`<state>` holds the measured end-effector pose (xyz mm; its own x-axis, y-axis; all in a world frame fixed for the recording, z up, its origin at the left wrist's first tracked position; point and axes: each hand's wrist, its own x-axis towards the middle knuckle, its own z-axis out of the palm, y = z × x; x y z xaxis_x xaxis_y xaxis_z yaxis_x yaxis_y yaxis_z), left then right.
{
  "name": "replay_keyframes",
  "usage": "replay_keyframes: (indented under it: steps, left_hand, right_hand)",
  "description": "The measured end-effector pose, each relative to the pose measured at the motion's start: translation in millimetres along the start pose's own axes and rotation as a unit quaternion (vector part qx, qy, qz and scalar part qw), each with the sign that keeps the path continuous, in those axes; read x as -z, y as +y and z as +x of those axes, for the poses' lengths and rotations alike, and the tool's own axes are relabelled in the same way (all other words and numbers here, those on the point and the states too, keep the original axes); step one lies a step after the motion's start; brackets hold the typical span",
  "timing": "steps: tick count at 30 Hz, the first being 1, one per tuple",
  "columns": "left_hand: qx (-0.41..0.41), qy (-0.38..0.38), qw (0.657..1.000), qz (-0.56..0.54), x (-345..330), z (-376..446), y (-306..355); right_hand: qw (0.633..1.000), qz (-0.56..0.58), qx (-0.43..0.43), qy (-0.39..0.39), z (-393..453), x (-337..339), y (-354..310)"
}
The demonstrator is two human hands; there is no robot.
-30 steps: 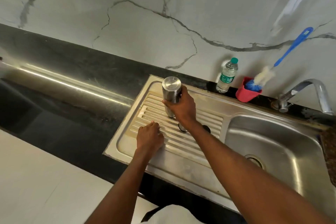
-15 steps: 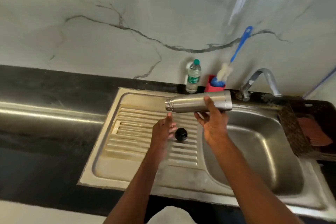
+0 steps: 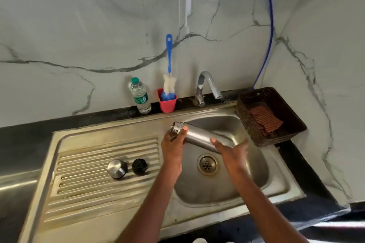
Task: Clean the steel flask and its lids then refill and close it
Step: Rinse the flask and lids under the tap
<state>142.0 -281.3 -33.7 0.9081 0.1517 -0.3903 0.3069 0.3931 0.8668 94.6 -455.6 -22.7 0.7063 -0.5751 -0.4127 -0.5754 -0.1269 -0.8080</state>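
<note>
Left hand (image 3: 173, 149) grips the steel flask (image 3: 199, 137) just below its threaded neck, thumb over the top side. Right hand (image 3: 232, 152) cups the base end from below, fingers fairly straight, more a support than a grip. Flask is open, lying near horizontal in the air over the sink basin (image 3: 223, 187), mouth pointing left toward the drainboard (image 3: 94, 183).

Risks as I see them:
- Smooth steel with only one real grip. If it gets wet or soapy it likely slips and drops onto the drain (image 3: 207, 164).
- Mouth faces the drainboard side, so any leftover liquid spills there rather than into the basin when tipped.
- Steel cap (image 3: 117, 168) and black inner lid (image 3: 139, 166) sit loose on the sloped ribs, near the left forearm; an elbow sweep could knock them.
- Tap (image 3: 207, 87) sits behind the flask. It needs one hand freed, which leaves the flask on the weaker hold.
- Bottle brush (image 3: 169, 77) stands in the red cup (image 3: 167, 103), beside the plastic water bottle (image 3: 139, 95); a blind reach could tip either.
</note>
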Motion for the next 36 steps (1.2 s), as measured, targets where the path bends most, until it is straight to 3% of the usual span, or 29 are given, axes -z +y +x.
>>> replay_keyframes:
  steps: [3, 5, 7, 12, 14, 17, 20, 23, 26, 36]
  left_hand:
    - [-0.074, -0.053, 0.991, 0.095, -22, 8, 1]
    - [-0.071, -0.093, 0.984, 0.137, -35, 14, 1]
    - [-0.054, -0.105, 0.979, 0.166, -45, 26, -3]
    - [-0.018, -0.123, 0.971, 0.204, -54, 67, 0]
    - [-0.049, -0.086, 0.966, 0.24, -64, 89, 4]
    - [-0.134, -0.034, 0.901, 0.41, -91, 121, 11]
    - [-0.154, -0.056, 0.868, 0.468, -121, 142, 13]
    - [-0.167, -0.022, 0.839, 0.517, -137, 156, 7]
    - [-0.196, -0.002, 0.837, 0.512, -138, 163, -1]
    - [-0.171, 0.031, 0.905, 0.389, -132, 164, -18]
  right_hand:
    - [0.947, -0.25, 0.19, -0.06, 21, 14, -2]
    - [0.92, -0.303, 0.209, -0.137, 32, 8, -10]
    - [0.924, -0.281, 0.202, -0.163, 42, -2, -17]
    - [0.958, -0.211, 0.141, -0.13, 68, -17, -24]
    - [0.97, -0.19, 0.105, -0.111, 80, -21, -20]
    - [0.976, -0.179, 0.079, -0.092, 93, -27, -14]
    - [0.975, -0.186, 0.073, -0.098, 103, -32, -13]
    - [0.972, -0.195, 0.071, -0.107, 112, -34, -13]
    - [0.973, -0.192, 0.069, -0.106, 117, -36, -14]
    - [0.976, -0.173, 0.069, -0.111, 117, -31, -6]
